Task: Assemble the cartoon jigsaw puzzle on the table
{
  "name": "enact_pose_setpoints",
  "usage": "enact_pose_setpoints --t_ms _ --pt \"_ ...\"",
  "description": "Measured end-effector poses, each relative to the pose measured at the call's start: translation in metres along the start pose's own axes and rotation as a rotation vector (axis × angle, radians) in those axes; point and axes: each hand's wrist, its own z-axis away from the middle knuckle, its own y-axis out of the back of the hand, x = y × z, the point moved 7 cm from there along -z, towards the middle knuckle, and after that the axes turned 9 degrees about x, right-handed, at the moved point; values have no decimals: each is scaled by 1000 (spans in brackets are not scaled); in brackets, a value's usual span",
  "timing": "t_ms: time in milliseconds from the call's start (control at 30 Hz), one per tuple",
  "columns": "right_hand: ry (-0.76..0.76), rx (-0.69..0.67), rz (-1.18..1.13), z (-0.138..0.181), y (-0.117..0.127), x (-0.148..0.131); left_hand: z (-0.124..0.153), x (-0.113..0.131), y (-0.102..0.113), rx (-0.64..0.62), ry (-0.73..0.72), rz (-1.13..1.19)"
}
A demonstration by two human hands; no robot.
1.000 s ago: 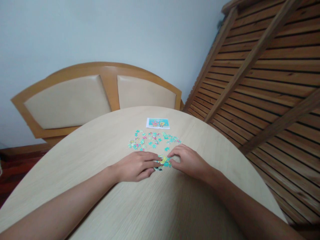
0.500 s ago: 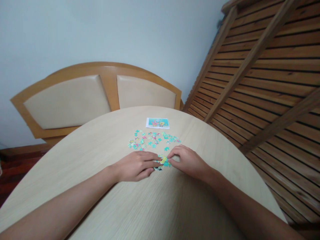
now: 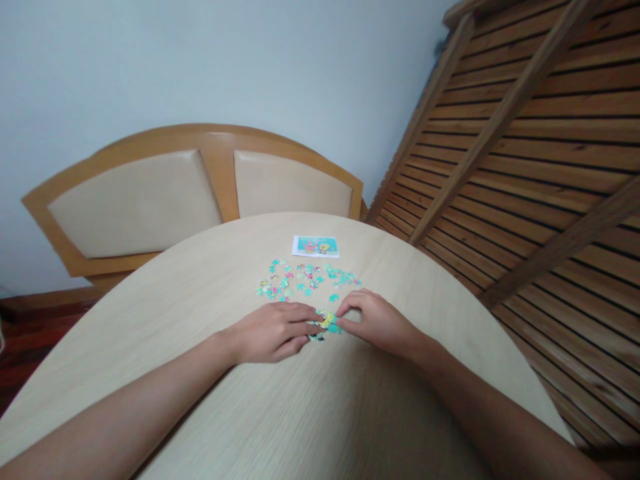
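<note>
Joined jigsaw pieces [image 3: 327,321] in yellow and teal lie on the table between my two hands. My left hand [image 3: 280,330] rests flat with its fingers stretched over their left side, hiding part of them. From the right, my right hand [image 3: 373,320] pinches a teal jigsaw piece between thumb and forefinger at the edge of the joined part. Just beyond the hands, loose jigsaw pieces [image 3: 307,277] in teal, pink and yellow are scattered. One teal piece [image 3: 333,298] sits apart, close to my right fingertips.
A picture card [image 3: 317,247] with two cartoon figures lies behind the loose pieces. The round wooden table [image 3: 225,413] fills the foreground. Beyond it stand a padded headboard-like panel [image 3: 135,203] and, at right, a slatted wooden frame [image 3: 525,147].
Almost nothing differs. Both hands keep their places at the joined pieces, and the right fingers have shifted only very slightly.
</note>
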Motion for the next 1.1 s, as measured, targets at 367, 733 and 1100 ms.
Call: enact_pose_setpoints --t_ms 367,733,1100 --pt "98 23 -20 -1 1 -6 -1 2 3 -14 11 17" --pt "200 70 -55 -3 -5 0 4 -20 5 61 253 -150" --pt "118 86 103 -5 -12 14 6 -31 13 143 454 -279"
